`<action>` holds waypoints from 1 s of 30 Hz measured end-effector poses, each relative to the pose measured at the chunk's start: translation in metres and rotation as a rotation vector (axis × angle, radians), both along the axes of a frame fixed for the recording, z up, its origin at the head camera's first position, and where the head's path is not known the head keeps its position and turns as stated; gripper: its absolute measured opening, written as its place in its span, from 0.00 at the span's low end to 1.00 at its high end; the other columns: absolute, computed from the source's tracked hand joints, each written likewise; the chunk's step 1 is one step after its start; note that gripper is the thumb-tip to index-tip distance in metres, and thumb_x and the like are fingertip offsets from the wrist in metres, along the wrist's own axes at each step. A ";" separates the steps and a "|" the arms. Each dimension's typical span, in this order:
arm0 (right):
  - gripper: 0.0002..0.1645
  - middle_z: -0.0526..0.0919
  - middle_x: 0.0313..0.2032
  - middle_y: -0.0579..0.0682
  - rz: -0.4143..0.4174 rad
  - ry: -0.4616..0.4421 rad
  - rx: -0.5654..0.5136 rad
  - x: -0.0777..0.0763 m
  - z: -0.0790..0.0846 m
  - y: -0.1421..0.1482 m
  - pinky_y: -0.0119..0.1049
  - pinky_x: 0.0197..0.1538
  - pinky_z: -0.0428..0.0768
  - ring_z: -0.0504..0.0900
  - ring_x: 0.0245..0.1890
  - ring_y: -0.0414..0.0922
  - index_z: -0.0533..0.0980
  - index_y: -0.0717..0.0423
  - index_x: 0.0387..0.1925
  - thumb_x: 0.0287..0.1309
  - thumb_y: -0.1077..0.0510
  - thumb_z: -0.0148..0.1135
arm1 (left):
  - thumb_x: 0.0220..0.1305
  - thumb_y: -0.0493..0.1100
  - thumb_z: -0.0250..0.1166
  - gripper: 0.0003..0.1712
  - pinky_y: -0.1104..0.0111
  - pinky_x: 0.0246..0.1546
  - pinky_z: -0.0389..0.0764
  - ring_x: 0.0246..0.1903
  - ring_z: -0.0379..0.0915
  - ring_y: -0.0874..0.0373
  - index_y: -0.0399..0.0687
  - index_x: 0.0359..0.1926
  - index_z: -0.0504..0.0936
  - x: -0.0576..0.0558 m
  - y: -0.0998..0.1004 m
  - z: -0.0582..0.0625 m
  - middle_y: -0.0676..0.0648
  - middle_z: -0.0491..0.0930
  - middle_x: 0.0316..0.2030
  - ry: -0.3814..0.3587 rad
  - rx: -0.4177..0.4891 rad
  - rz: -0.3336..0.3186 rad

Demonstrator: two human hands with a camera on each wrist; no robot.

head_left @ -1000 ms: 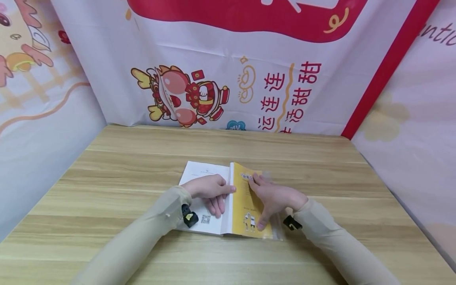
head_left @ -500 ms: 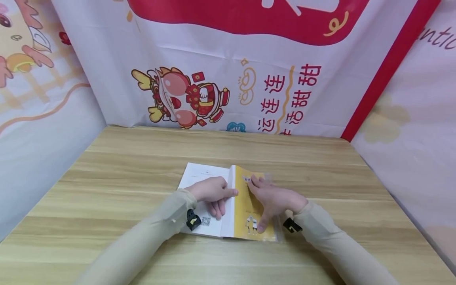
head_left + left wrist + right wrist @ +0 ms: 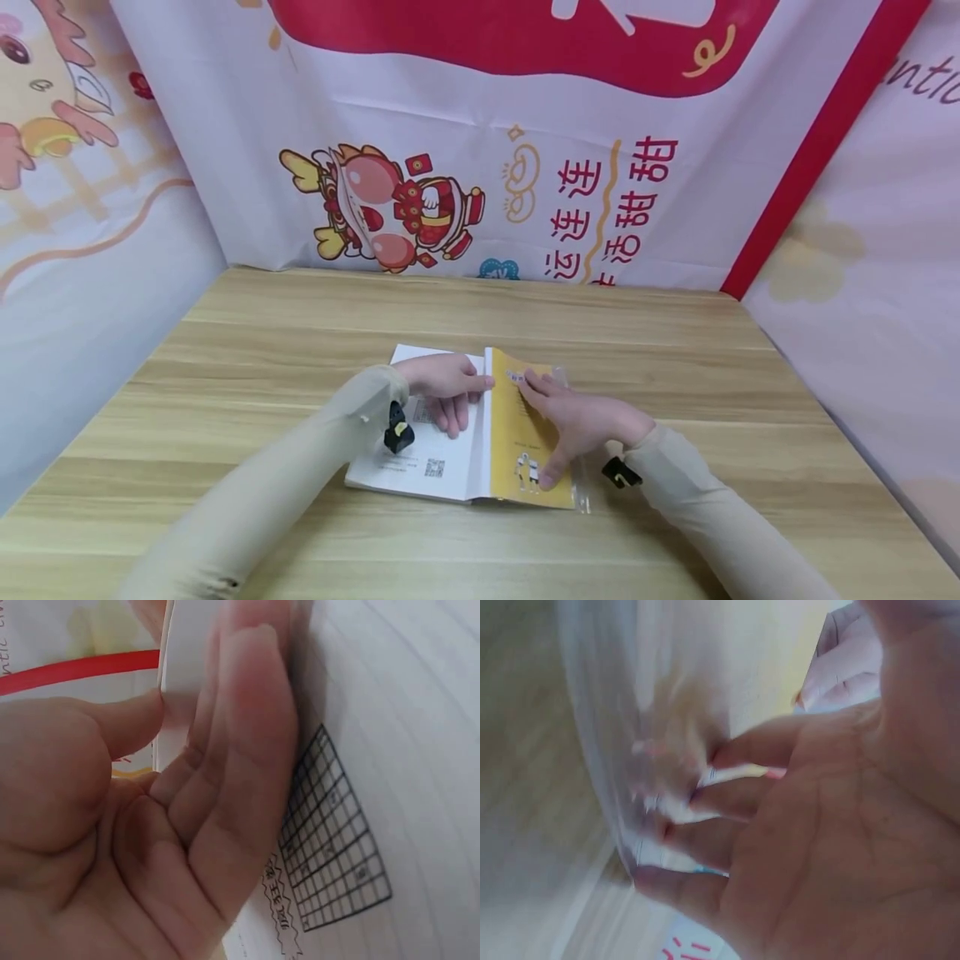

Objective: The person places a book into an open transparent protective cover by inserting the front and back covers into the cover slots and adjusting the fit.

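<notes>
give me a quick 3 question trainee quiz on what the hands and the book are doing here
1. True or false: the book lies on the wooden table.
2. Which part does the right hand rest on? A) the white cover B) the yellow cover C) the bare table
3. Fill in: the left hand pinches the book's ____ edge with thumb and fingers, as the left wrist view shows.

Key:
1. true
2. B, the yellow cover, which sits in a clear plastic sleeve.
3. white
</notes>
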State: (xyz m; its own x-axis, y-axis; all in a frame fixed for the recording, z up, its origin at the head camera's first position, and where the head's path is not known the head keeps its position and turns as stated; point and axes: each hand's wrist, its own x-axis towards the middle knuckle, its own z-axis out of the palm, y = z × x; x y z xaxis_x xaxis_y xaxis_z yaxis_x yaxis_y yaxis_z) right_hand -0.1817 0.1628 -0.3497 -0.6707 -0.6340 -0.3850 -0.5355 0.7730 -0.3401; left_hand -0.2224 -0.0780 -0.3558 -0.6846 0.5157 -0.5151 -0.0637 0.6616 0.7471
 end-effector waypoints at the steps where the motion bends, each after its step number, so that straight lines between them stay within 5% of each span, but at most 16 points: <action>1: 0.79 0.33 0.73 0.51 0.005 -0.003 -0.007 -0.001 0.000 0.002 0.46 0.68 0.47 0.36 0.72 0.53 0.39 0.53 0.75 0.29 0.30 0.74 | 0.72 0.58 0.49 0.28 0.62 0.22 0.81 0.19 0.80 0.51 0.34 0.40 0.73 -0.002 0.000 -0.001 0.38 0.81 0.25 -0.013 0.009 0.001; 13: 0.76 0.38 0.73 0.51 0.002 0.030 -0.045 -0.005 -0.003 0.006 0.45 0.68 0.50 0.42 0.72 0.53 0.43 0.53 0.75 0.29 0.40 0.79 | 0.70 0.58 0.53 0.27 0.62 0.23 0.81 0.24 0.82 0.48 0.34 0.38 0.72 -0.010 -0.005 -0.012 0.35 0.82 0.29 -0.084 0.114 0.021; 19: 0.82 0.38 0.73 0.53 -0.058 0.055 -0.020 -0.002 -0.003 0.001 0.40 0.68 0.49 0.43 0.71 0.51 0.40 0.57 0.74 0.23 0.40 0.80 | 0.68 0.60 0.54 0.28 0.63 0.24 0.81 0.24 0.82 0.50 0.35 0.37 0.73 -0.009 -0.006 -0.012 0.36 0.82 0.29 -0.080 0.113 0.038; 30: 0.81 0.40 0.73 0.55 -0.071 0.101 0.025 0.003 0.001 0.000 0.50 0.67 0.48 0.39 0.71 0.56 0.44 0.55 0.74 0.20 0.34 0.78 | 0.68 0.60 0.54 0.27 0.66 0.22 0.80 0.23 0.82 0.51 0.36 0.37 0.72 -0.006 -0.004 -0.011 0.37 0.82 0.29 -0.067 0.094 0.053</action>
State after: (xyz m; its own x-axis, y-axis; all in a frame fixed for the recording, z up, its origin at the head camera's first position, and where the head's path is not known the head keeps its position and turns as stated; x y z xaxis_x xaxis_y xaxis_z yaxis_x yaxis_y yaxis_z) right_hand -0.1786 0.1626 -0.3490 -0.7496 -0.5746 -0.3287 -0.5096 0.8178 -0.2673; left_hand -0.2287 -0.0823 -0.3664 -0.6776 0.5279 -0.5120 -0.1488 0.5833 0.7985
